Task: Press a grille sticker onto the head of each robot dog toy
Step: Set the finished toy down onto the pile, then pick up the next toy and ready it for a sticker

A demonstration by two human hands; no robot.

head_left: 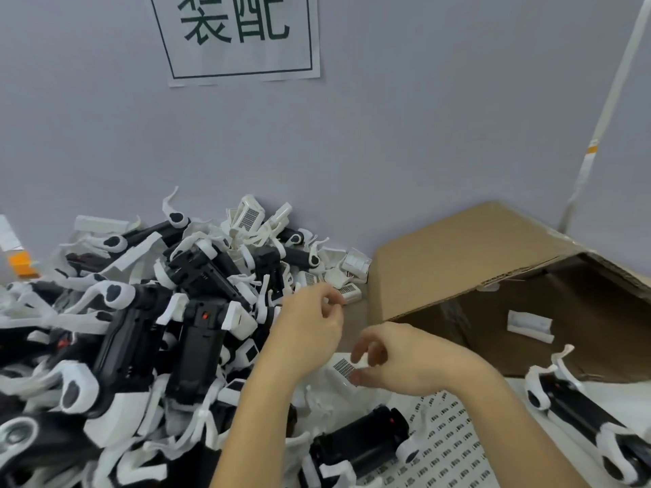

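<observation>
- The heap of robot dog toys [148, 332] is the biggest thing here, black bodies and white legs tangled too thickly to count. It lies to the left of the cardboard box [468, 262] and fills the counter up to the wall.
- The cardboard box, one only, lies tipped on its side with its mouth open toward the person; one white part [530, 325] rests inside it.
- Two more dogs lie apart from the heap: one [363, 442] below the hands, its long body running left to right, and one [581, 406] in front of the box mouth, slanting down to the right.
- The sticker sheet [447, 438], one, lies flat in front of the box under those two dogs.
- The left hand [310, 325] hangs at the heap's right edge, fingers loosely curled; I cannot tell whether it holds anything.
- The right hand [391, 361], nearer the box, pinches one grille sticker [344, 367]; the dog below is closest to it.
</observation>
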